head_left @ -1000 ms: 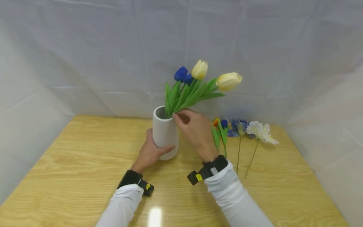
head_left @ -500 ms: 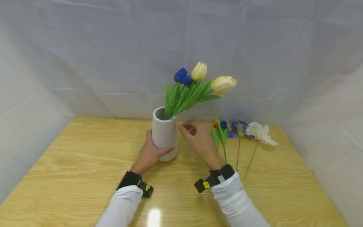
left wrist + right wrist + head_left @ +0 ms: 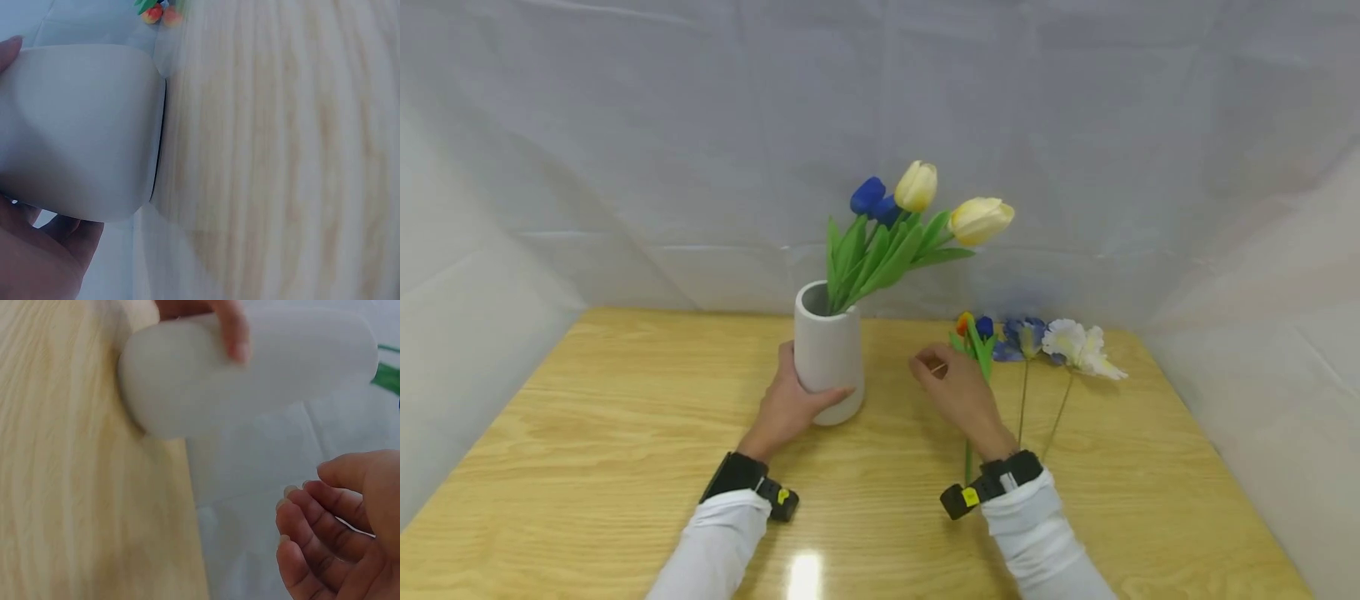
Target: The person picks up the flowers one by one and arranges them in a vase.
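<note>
The white vase (image 3: 827, 358) stands upright on the wooden table, gripped low on its side by my left hand (image 3: 784, 408), the thumb lying across the front. From its mouth rise blue tulips (image 3: 868, 197) and two cream tulips (image 3: 981, 221), their green leaves leaning right over the rim. My right hand (image 3: 958, 398) is to the right of the vase, apart from it. In the right wrist view its fingers (image 3: 312, 531) are loosely bent and hold nothing. The left hand's thumb (image 3: 234, 337) also shows there against the vase.
Right of the right hand lie a blue-violet flower (image 3: 1025, 337) and a ruffled white flower (image 3: 1078, 346) on thin stems. An orange tulip (image 3: 965, 322) and a small blue tulip (image 3: 985, 327) lie partly behind that hand. A pale sheet (image 3: 700, 167) hangs behind the table (image 3: 647, 433).
My right hand has let go of the cream tulip at the vase rim and moved right and toward me. That tulip has sunk slightly. The left hand keeps its grip on the vase.
</note>
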Available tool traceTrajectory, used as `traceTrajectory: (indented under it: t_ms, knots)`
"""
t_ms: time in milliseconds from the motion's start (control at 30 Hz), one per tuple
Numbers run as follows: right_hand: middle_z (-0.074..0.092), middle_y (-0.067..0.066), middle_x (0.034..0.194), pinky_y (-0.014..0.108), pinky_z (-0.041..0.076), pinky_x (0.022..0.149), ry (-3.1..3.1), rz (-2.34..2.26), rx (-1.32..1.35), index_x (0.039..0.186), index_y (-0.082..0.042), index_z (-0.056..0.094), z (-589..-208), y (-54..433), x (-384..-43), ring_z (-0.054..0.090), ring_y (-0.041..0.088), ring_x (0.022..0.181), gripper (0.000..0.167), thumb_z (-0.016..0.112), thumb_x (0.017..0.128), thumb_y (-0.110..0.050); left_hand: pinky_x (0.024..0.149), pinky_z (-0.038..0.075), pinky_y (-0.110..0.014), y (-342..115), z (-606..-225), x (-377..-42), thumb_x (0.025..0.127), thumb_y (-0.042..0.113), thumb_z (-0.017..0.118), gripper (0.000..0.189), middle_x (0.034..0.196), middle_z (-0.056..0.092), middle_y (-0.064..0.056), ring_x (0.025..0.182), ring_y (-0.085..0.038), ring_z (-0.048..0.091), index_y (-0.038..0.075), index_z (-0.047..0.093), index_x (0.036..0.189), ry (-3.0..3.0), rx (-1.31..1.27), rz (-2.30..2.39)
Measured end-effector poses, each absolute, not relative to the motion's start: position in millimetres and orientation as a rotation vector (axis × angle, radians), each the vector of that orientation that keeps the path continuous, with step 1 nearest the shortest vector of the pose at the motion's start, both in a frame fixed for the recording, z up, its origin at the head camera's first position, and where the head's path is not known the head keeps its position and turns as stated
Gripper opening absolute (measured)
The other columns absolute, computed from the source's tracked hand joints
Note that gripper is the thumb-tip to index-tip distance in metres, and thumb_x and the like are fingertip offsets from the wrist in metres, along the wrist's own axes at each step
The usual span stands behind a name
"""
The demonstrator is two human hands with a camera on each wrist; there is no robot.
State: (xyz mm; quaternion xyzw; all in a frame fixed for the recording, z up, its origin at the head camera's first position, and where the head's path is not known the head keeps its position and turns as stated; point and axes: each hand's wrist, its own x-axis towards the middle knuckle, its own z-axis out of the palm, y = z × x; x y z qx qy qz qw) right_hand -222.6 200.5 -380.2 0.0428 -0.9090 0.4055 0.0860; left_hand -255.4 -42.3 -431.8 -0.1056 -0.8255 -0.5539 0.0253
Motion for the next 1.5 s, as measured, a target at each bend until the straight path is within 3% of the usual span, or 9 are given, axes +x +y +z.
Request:
traceTrajectory:
  t_ms: [533,1033,1233,1367,1500]
  knots:
    - [0.066,0.003,0.101,0.035,0.049,0.063,-2.805,1.125,-0.152,0.11,-0.012,0.067,-424.3,258.4,-216.3,0.062,0.019,0.084,0.025,0.057,0.095,-0.029,0.092,0.043,-0.051,-42.5,-432.0,-256.9,0.072,0.037,0.084,0.099,0.126,0.047,-0.016,0.112,-0.033,0.051,0.014,0.019,0.142,-2.562,-0.319,-1.711]
    - [0.067,0.008,0.094,0.039,0.05,0.071,-2.784,1.104,-0.182,0.104,-0.003,0.067,-440.2,268.5,-213.0,0.062,0.022,0.082,0.021,0.061,0.092,-0.021,0.093,0.042,-0.052,-42.8,-429.9,-256.5,0.072,0.037,0.084,0.098,0.127,0.046,-0.016,0.113,-0.033,0.05,0.013,0.02,0.142,-2.541,-0.345,-1.744]
    - [0.067,0.008,0.088,0.037,0.05,0.066,-2.834,1.071,-0.237,0.1,-0.001,0.069,-437.3,266.7,-214.0,0.061,0.021,0.076,0.021,0.063,0.091,-0.019,0.093,0.042,-0.052,-43.0,-429.9,-256.9,0.072,0.037,0.084,0.098,0.127,0.046,-0.016,0.113,-0.033,0.05,0.014,0.02,0.142,-2.541,-0.344,-1.753]
    - [0.064,0.004,0.075,0.032,0.046,0.056,-2.893,1.017,-0.254,0.089,-0.003,0.071,-435.4,263.7,-214.9,0.056,0.018,0.063,0.017,0.064,0.09,-0.018,0.093,0.042,-0.052,-43.1,-430.6,-257.2,0.072,0.038,0.084,0.098,0.128,0.046,-0.016,0.113,-0.033,0.049,0.015,0.019,0.142,-2.542,-0.342,-1.752]
    - [0.044,-0.004,0.051,0.026,0.031,0.043,-2.935,0.921,-0.213,0.059,-0.007,0.059,-432.9,260.0,-216.4,0.039,0.014,0.046,0.029,0.062,0.087,-0.011,0.093,0.042,-0.052,-42.9,-430.4,-257.5,0.071,0.039,0.084,0.099,0.127,0.046,-0.016,0.113,-0.033,0.05,0.015,0.02,0.142,-2.549,-0.336,-1.741]
